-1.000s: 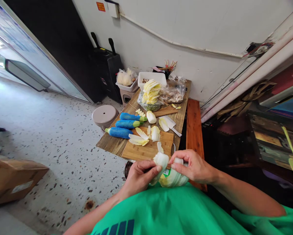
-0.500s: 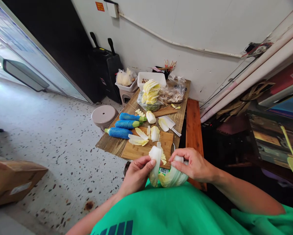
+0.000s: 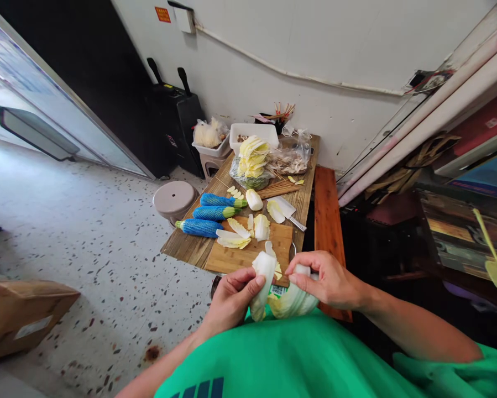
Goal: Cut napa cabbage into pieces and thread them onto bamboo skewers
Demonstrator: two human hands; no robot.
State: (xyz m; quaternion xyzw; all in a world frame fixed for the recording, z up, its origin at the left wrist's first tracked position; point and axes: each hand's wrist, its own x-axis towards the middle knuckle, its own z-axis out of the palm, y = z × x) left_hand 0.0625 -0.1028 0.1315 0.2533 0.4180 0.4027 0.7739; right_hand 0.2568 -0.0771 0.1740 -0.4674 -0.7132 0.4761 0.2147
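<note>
My left hand (image 3: 237,290) pinches a white cabbage leaf (image 3: 263,276) between thumb and fingers, close to my body. My right hand (image 3: 325,279) grips a napa cabbage (image 3: 294,301) by its upper end; part of it is hidden behind the fingers. Just beyond lies a wooden cutting board (image 3: 223,257) with several loose cabbage leaves (image 3: 233,240) and a cut cabbage piece (image 3: 261,226) on it. A cleaver (image 3: 285,207) lies flat past the board's right corner, a leaf (image 3: 275,211) over its blade. Another white cabbage piece (image 3: 254,199) rests behind.
Several zucchini in blue netting (image 3: 200,227) line the table's left side. Cabbage leaves (image 3: 252,156) in a bag, skewers (image 3: 278,189), a white tub (image 3: 254,134) and bagged mushrooms (image 3: 289,159) stand at the back. A stool (image 3: 174,199) is left, a wooden bench (image 3: 329,221) right.
The leaf in my left hand has tilted and shifted slightly, its lower end now farther left of the cabbage. My right hand keeps its hold; the whole view has moved a little.
</note>
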